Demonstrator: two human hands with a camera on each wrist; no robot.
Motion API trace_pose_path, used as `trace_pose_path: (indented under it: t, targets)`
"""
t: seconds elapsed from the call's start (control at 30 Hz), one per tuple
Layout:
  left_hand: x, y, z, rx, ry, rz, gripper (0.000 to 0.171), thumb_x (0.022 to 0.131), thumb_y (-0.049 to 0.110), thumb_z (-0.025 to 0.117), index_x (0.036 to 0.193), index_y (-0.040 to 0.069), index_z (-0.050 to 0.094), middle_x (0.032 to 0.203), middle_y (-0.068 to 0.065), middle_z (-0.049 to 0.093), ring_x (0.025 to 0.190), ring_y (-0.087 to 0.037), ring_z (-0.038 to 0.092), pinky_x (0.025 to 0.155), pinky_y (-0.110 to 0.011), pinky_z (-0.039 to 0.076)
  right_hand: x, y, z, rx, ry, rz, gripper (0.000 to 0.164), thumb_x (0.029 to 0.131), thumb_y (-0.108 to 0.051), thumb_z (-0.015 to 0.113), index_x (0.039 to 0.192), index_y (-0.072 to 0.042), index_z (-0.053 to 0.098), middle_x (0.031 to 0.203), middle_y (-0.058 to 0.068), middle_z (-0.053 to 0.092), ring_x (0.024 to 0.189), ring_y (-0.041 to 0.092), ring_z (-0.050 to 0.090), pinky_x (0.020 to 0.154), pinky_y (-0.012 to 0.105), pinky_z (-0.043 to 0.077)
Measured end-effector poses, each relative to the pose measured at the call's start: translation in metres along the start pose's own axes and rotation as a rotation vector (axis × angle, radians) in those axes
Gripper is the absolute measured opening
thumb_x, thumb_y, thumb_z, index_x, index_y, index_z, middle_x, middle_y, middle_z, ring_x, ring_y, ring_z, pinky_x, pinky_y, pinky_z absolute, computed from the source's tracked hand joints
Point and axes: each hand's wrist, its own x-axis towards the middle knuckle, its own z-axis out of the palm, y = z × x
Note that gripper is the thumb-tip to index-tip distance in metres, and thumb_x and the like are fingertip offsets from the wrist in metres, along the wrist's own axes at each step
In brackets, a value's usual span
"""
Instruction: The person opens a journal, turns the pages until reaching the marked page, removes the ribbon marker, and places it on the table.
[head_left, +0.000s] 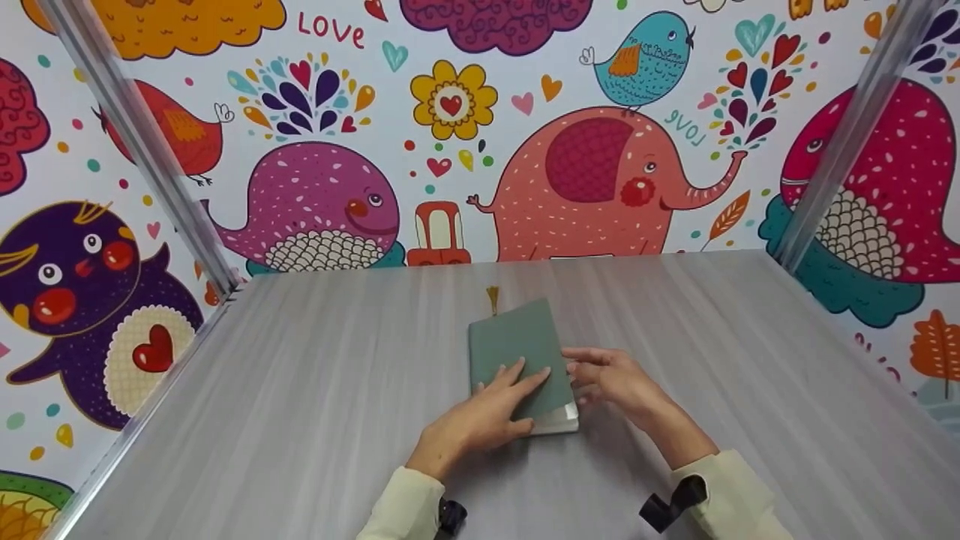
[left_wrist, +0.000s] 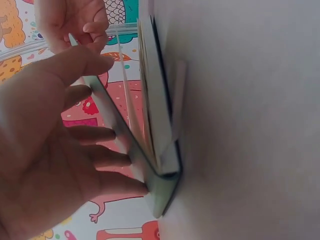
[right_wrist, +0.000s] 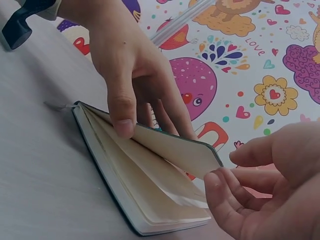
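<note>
A green-covered notebook (head_left: 517,352) lies on the table a little right of the middle, its front cover lifted and the pages fanned beneath. My left hand (head_left: 484,412) pinches the cover: the fingers spread over its outer face, and in the right wrist view the thumb (right_wrist: 123,112) is hooked over the edge onto the inner side. At the opposite edge, my right hand (head_left: 619,382) has its loosely bent fingers right by the cover's corner. Cream pages (right_wrist: 145,175) show between the covers in the right wrist view.
A gold tassel (head_left: 493,298) sticks out past the notebook's far edge. The grey table (head_left: 300,405) ends at a wall (head_left: 450,45) printed with cartoon animals. Metal posts (head_left: 142,142) stand at the corners, and a black strap (head_left: 675,504) hangs at the right cuff.
</note>
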Motion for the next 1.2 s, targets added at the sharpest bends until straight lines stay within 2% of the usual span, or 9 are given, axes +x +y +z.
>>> trace_pose_path:
  t: [0.23, 0.4, 0.5, 0.7, 0.83, 0.97, 1.2]
  targets:
    - [-0.001, 0.005, -0.001, 0.010, 0.003, 0.008, 0.069, 0.089, 0.026, 0.056, 0.138, 0.054, 0.015, 0.156, 0.007, 0.008, 0.144, -0.024, 0.008, 0.110, -0.056, 0.020, 0.001, 0.002, -0.005, -0.048, -0.019, -0.016, 0.038, 0.090, -0.026, 0.056, 0.125, -0.011, 0.057, 0.111, 0.008, 0.063, 0.092, 0.019, 0.062, 0.075, 0.034, 0.053]
    - [-0.003, 0.006, -0.004, 0.018, 0.013, 0.018, 0.075, 0.089, 0.024, 0.056, 0.136, 0.058, 0.009, 0.156, 0.007, 0.005, 0.143, -0.024, 0.011, 0.108, -0.056, 0.025, 0.003, 0.005, -0.005, -0.100, -0.017, -0.060, 0.037, 0.089, -0.027, 0.058, 0.122, -0.010, 0.059, 0.116, 0.011, 0.062, 0.096, 0.022, 0.061, 0.076, 0.038, 0.053]
    - [-0.005, 0.007, -0.005, 0.028, 0.025, 0.030, 0.079, 0.089, 0.021, 0.056, 0.136, 0.059, 0.005, 0.156, 0.007, 0.004, 0.143, -0.024, 0.012, 0.107, -0.055, 0.027, 0.003, 0.007, -0.005, -0.156, -0.019, -0.094, 0.036, 0.088, -0.028, 0.059, 0.121, -0.011, 0.060, 0.119, 0.012, 0.061, 0.098, 0.022, 0.062, 0.076, 0.038, 0.053]
    - [-0.008, 0.009, -0.007, 0.087, 0.078, 0.091, 0.082, 0.088, 0.016, 0.054, 0.138, 0.055, 0.003, 0.156, 0.001, 0.006, 0.140, -0.024, 0.022, 0.105, -0.047, 0.035, 0.006, 0.013, -0.005, -0.321, -0.022, -0.215, 0.032, 0.087, -0.026, 0.061, 0.117, -0.013, 0.064, 0.110, 0.011, 0.065, 0.092, 0.021, 0.060, 0.074, 0.034, 0.053]
    - [-0.009, 0.010, -0.007, 0.131, 0.101, 0.107, 0.084, 0.088, 0.016, 0.056, 0.138, 0.055, 0.002, 0.157, -0.001, 0.003, 0.133, -0.024, 0.038, 0.096, -0.043, 0.045, 0.007, 0.018, -0.005, -0.425, -0.018, -0.324, 0.030, 0.087, -0.027, 0.062, 0.115, -0.016, 0.065, 0.117, 0.009, 0.062, 0.105, 0.027, 0.058, 0.081, 0.038, 0.052]
    - [-0.009, 0.011, -0.008, 0.155, 0.120, 0.115, 0.085, 0.087, 0.016, 0.057, 0.138, 0.056, 0.003, 0.157, -0.002, 0.001, 0.127, -0.025, 0.045, 0.091, -0.042, 0.049, 0.008, 0.022, -0.007, -0.486, -0.046, -0.418, 0.036, 0.085, -0.027, 0.064, 0.120, -0.016, 0.062, 0.127, 0.009, 0.055, 0.120, 0.032, 0.049, 0.093, 0.049, 0.045]
    - [-0.010, 0.012, -0.012, 0.155, 0.158, 0.133, 0.086, 0.086, 0.014, 0.060, 0.137, 0.058, 0.006, 0.156, -0.003, 0.004, 0.125, -0.026, 0.047, 0.091, -0.043, 0.049, 0.010, 0.029, -0.009, -0.650, -0.135, -0.434, 0.059, 0.082, -0.032, 0.068, 0.133, -0.010, 0.049, 0.143, 0.014, 0.040, 0.133, 0.035, 0.035, 0.103, 0.054, 0.032]
